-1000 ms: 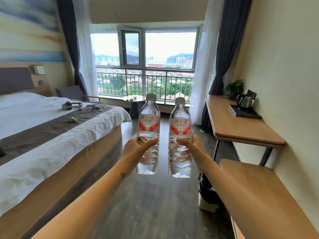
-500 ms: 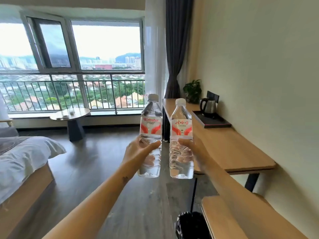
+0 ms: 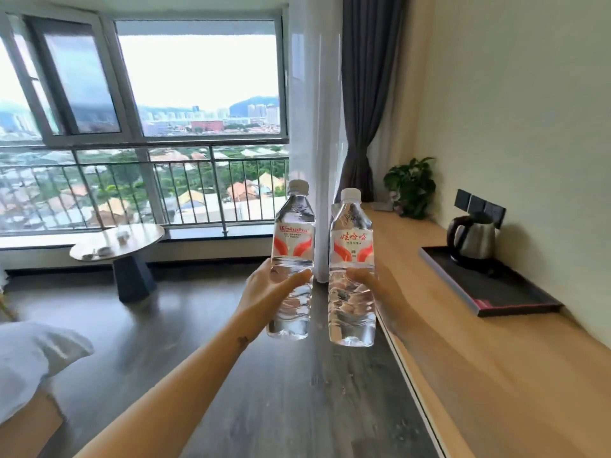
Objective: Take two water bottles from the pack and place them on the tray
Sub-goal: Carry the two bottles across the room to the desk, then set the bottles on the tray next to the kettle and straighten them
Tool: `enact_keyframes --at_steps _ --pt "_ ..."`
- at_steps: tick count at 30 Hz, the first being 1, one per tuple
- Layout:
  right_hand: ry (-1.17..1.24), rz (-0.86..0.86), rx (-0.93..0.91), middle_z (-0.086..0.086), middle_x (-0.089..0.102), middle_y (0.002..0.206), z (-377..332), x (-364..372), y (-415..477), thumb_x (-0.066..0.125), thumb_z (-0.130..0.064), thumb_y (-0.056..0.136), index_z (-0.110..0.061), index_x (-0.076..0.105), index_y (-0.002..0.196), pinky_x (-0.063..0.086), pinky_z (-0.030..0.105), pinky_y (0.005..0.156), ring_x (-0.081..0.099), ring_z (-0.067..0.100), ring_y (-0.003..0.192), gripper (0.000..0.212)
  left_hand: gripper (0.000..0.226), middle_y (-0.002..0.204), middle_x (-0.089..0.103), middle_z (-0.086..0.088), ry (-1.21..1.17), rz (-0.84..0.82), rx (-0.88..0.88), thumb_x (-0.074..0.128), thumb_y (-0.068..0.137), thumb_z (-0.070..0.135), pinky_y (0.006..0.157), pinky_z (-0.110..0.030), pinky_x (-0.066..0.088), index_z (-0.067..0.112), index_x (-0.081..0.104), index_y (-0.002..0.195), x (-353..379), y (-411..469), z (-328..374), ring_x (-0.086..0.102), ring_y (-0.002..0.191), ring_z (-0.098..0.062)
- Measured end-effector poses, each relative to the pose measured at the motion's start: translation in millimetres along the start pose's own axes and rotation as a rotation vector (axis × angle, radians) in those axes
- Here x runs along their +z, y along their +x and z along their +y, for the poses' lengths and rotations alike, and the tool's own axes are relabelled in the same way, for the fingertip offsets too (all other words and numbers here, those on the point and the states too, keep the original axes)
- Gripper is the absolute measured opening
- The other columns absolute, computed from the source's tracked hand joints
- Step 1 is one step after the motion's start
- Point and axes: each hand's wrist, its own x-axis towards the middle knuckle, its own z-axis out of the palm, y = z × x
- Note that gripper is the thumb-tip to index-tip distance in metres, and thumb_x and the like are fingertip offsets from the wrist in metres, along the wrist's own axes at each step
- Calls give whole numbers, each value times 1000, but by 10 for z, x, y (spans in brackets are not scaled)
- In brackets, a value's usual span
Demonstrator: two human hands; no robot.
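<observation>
Bottles are up in the air, one in each hand; the left hand point(image 3: 264, 289) is wrapped tight around a clear plastic water bottle with a white cap and red label point(image 3: 292, 259); the right hand point(image 3: 373, 285) squeezes a second clear water bottle just like it point(image 3: 352, 269); both stand straight up, close side by side but not touching. The flat black tray point(image 3: 515, 292) sits on the long light wooden desk point(image 3: 496, 375) to the right, far from the bottles; a shiny silver kettle point(image 3: 472, 238) stands on its far end. I think a bottle could bump the kettle, or tip over if it lands on the tray's raised edge; wet, smooth plastic could slip too.
</observation>
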Motion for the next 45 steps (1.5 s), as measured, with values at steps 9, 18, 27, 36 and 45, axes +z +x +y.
enact_keyframes --at_steps 9,18,27,36,45 --pt "8 348 92 -14 75 76 798 -646 1854 65 -49 52 -28 60 95 51 11 55 69 3 70 48 73 101 72 -8 -122 -333 26 70 48 61 92 -48 53 20 62 107 655 2747 -527 69 93 -26" --pt "-85 715 111 -3 72 78 1385 -2329 2593 64 -46 54 -22 59 96 55 28 68 69 16 74 49 65 97 74 -1 -332 -680 25 77 50 58 82 -38 57 26 62 105 2635 4350 -617 72 89 -19" --pt "-138 887 145 -1 68 98 1820 -3555 3220 61 -53 56 -26 56 107 50 31 85 67 16 93 58 81 111 69 0 -275 -978 107 80 51 59 86 -38 55 25 53 119 4202 5379 -460 69 99 -16" --pt "-261 1194 383 6 58 124 2011 -4612 2604 62 -56 54 -24 42 124 45 38 99 56 19 113 79 75 114 69 -3 -296 -1406 111 77 55 46 97 -43 51 20 53 121 6080 5306 -317 67 103 -17" --pt "-223 1422 596 0 56 129 2424 -5230 1794 77 -30 66 -33 36 129 42 45 103 52 20 119 75 52 99 70 13 -153 -1744 121 84 61 34 75 -22 52 40 54 103 7446 4766 -642 68 90 0"
